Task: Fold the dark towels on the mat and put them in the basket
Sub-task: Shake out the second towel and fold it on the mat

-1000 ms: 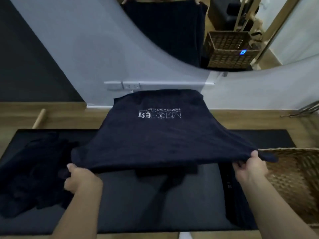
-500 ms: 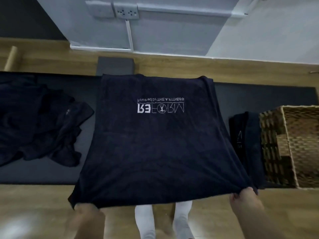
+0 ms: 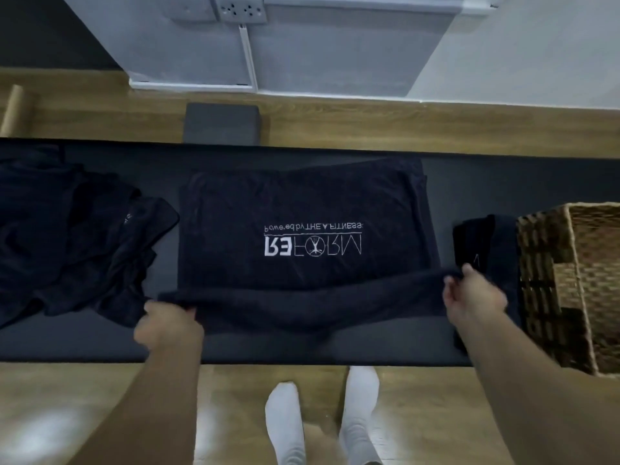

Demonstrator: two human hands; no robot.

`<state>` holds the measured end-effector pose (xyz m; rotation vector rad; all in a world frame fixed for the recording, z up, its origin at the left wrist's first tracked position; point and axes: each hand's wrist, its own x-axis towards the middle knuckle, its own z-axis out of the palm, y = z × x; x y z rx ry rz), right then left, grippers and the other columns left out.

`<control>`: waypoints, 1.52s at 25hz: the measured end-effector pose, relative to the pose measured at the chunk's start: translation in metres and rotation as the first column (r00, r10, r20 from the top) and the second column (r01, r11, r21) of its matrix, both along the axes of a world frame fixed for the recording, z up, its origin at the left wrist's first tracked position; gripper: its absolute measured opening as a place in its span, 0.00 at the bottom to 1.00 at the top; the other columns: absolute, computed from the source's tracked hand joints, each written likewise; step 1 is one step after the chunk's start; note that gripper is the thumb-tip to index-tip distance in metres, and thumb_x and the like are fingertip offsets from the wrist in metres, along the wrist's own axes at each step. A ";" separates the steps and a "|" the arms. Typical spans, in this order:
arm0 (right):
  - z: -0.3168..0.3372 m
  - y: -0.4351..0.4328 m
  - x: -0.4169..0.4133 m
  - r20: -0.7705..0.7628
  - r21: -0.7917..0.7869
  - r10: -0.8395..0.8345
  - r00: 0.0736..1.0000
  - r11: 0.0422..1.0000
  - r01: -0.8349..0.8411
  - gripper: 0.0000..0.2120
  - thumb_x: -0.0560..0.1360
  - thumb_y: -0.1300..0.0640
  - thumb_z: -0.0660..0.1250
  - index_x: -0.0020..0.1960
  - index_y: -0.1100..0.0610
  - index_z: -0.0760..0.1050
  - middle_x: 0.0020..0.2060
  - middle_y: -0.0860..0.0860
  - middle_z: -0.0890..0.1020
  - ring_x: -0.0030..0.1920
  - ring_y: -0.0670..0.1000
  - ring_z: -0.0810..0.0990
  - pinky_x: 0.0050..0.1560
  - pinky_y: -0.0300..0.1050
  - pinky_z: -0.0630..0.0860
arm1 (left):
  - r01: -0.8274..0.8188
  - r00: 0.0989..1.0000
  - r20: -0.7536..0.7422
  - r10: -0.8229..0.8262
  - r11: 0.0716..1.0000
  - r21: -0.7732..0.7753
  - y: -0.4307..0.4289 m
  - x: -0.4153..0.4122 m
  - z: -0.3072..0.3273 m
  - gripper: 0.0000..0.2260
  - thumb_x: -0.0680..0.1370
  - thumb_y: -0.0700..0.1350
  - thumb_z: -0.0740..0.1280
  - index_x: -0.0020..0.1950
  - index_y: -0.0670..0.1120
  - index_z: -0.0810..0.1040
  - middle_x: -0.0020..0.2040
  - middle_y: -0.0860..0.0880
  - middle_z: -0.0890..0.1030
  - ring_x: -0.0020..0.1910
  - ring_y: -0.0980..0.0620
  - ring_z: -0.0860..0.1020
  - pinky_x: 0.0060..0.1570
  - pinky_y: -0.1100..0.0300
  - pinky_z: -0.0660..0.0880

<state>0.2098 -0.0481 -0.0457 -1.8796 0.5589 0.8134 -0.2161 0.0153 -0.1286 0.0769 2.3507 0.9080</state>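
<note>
Half a second ago the big dark blue towel with white letters [image 3: 302, 229] was hanging out over the wooden floor. Now it is lying on the long black mat [image 3: 469, 182], and both hands are sitting over the mat too.

From the head camera, the towel is resting in the middle of the mat. Its near edge is lifting up in a soft roll. The left hand [image 3: 167, 327], at 7 o'clock from the letters, is pinching the near left corner. The right hand [image 3: 473, 297], at 4 o'clock, is pinching the near right corner. I think holding both corners is keeping the edge straight for a fold toward 12 o'clock.

The flat part is stretching from 9 o'clock to 3 o'clock. The letters are reading upside down, with their tops pointing to 6 o'clock.

A messy pile of dark towels [image 3: 67, 236] is waiting at 9 o'clock. A folded dark towel [image 3: 486, 250] is lying at 3 o'clock, right against the brown woven basket [image 3: 570, 280], likely so it is easy to drop in.
</note>
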 end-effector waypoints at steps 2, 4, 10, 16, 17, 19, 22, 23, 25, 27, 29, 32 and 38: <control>-0.009 0.055 0.014 -0.020 0.054 0.115 0.993 0.992 -0.114 0.06 0.79 0.59 0.67 0.55 0.58 0.76 0.36 0.53 0.80 0.30 0.46 0.78 0.27 0.36 0.74 | -0.551 0.775 0.549 0.312 0.759 0.347 0.039 0.028 0.020 0.18 0.82 0.47 0.59 0.71 0.41 0.68 0.63 0.44 0.73 0.53 0.47 0.76 0.39 0.56 0.80; -0.030 0.102 0.030 0.041 0.065 0.171 0.984 0.983 -0.174 0.08 0.80 0.59 0.66 0.58 0.58 0.76 0.36 0.53 0.81 0.29 0.45 0.79 0.26 0.35 0.74 | -0.436 0.851 0.462 0.250 0.828 0.353 0.085 0.029 0.009 0.19 0.83 0.45 0.57 0.73 0.41 0.67 0.65 0.43 0.74 0.52 0.47 0.78 0.35 0.58 0.81; -0.092 0.195 0.051 0.073 0.187 0.298 0.952 0.933 -0.307 0.09 0.82 0.59 0.59 0.60 0.56 0.74 0.42 0.55 0.84 0.33 0.46 0.82 0.31 0.37 0.78 | -0.495 0.710 0.685 0.165 0.808 0.318 0.192 0.035 -0.030 0.18 0.84 0.45 0.56 0.74 0.42 0.67 0.68 0.42 0.74 0.56 0.47 0.78 0.53 0.54 0.81; -0.161 0.199 0.037 -0.016 0.237 0.495 0.869 0.846 -0.477 0.07 0.83 0.56 0.55 0.58 0.53 0.69 0.50 0.51 0.81 0.48 0.50 0.82 0.40 0.45 0.82 | -0.255 0.835 0.549 0.033 0.907 0.334 0.177 0.059 -0.088 0.16 0.84 0.46 0.52 0.70 0.43 0.68 0.60 0.43 0.79 0.51 0.46 0.81 0.45 0.57 0.82; -0.173 0.178 0.027 -0.051 0.192 0.521 0.852 0.843 -0.503 0.06 0.83 0.55 0.56 0.57 0.53 0.70 0.49 0.51 0.80 0.46 0.50 0.82 0.39 0.46 0.81 | -0.219 0.854 0.519 0.035 0.930 0.297 0.152 0.064 -0.100 0.12 0.83 0.45 0.54 0.62 0.45 0.72 0.52 0.44 0.80 0.42 0.48 0.80 0.35 0.59 0.81; -0.201 0.125 0.008 -0.138 0.076 0.483 0.865 0.876 -0.477 0.04 0.82 0.53 0.60 0.53 0.52 0.73 0.48 0.52 0.78 0.41 0.49 0.80 0.36 0.46 0.77 | -0.144 0.936 0.344 0.070 0.971 0.193 0.094 0.064 -0.121 0.05 0.81 0.45 0.60 0.48 0.47 0.74 0.44 0.46 0.78 0.35 0.49 0.76 0.30 0.60 0.76; -0.227 0.038 -0.011 -0.200 -0.140 0.288 0.937 0.938 -0.318 0.12 0.79 0.53 0.66 0.61 0.54 0.74 0.58 0.54 0.78 0.45 0.50 0.79 0.39 0.48 0.76 | -0.163 0.943 0.270 0.195 0.977 -0.137 0.017 0.066 -0.133 0.17 0.77 0.49 0.71 0.62 0.44 0.72 0.47 0.45 0.75 0.41 0.47 0.78 0.42 0.53 0.80; -0.232 0.020 -0.013 -0.202 -0.167 0.278 0.939 0.935 -0.313 0.20 0.78 0.53 0.67 0.68 0.54 0.71 0.63 0.54 0.77 0.49 0.51 0.79 0.42 0.49 0.77 | -0.185 0.921 0.311 0.234 0.966 -0.180 0.006 0.066 -0.136 0.28 0.76 0.51 0.73 0.70 0.44 0.66 0.48 0.43 0.74 0.44 0.45 0.78 0.47 0.50 0.81; -0.240 0.008 -0.007 -0.212 -0.170 0.235 0.949 0.947 -0.272 0.27 0.76 0.51 0.69 0.73 0.54 0.66 0.67 0.55 0.74 0.57 0.54 0.78 0.51 0.53 0.79 | -0.211 0.910 0.322 0.259 0.961 -0.178 0.004 0.060 -0.145 0.34 0.75 0.52 0.74 0.75 0.43 0.61 0.48 0.43 0.74 0.43 0.45 0.78 0.51 0.49 0.81; -0.242 0.015 0.003 -0.213 -0.132 0.144 0.967 0.976 -0.174 0.22 0.78 0.55 0.69 0.70 0.54 0.70 0.64 0.55 0.77 0.56 0.53 0.78 0.52 0.52 0.79 | -0.169 0.927 0.322 0.193 0.980 -0.101 0.015 0.051 -0.148 0.26 0.77 0.49 0.72 0.72 0.43 0.68 0.55 0.43 0.78 0.45 0.47 0.79 0.51 0.51 0.81; -0.237 0.018 -0.001 -0.201 -0.148 0.145 0.969 0.973 -0.177 0.16 0.78 0.60 0.69 0.65 0.57 0.73 0.54 0.55 0.80 0.46 0.52 0.80 0.41 0.48 0.80 | -0.139 0.947 0.292 0.132 0.990 0.002 0.023 0.041 -0.150 0.22 0.79 0.46 0.69 0.72 0.45 0.68 0.64 0.44 0.76 0.53 0.46 0.79 0.54 0.52 0.80; -0.226 -0.022 -0.035 -0.334 -0.301 0.227 0.915 0.894 -0.332 0.09 0.79 0.58 0.68 0.57 0.59 0.75 0.42 0.58 0.77 0.34 0.53 0.76 0.24 0.44 0.78 | -0.112 0.979 0.179 0.098 0.991 0.067 0.018 0.029 -0.145 0.19 0.82 0.48 0.63 0.72 0.46 0.68 0.62 0.48 0.76 0.56 0.49 0.77 0.57 0.54 0.79; -0.201 0.044 -0.098 -0.311 -0.285 0.932 -0.185 -0.277 -0.917 0.12 0.76 0.52 0.68 0.37 0.56 0.75 0.38 0.57 0.83 0.41 0.57 0.82 0.44 0.50 0.79 | -0.111 0.895 0.430 0.120 0.993 -0.045 0.001 0.013 -0.151 0.20 0.78 0.54 0.69 0.65 0.44 0.74 0.61 0.43 0.78 0.53 0.46 0.78 0.51 0.52 0.78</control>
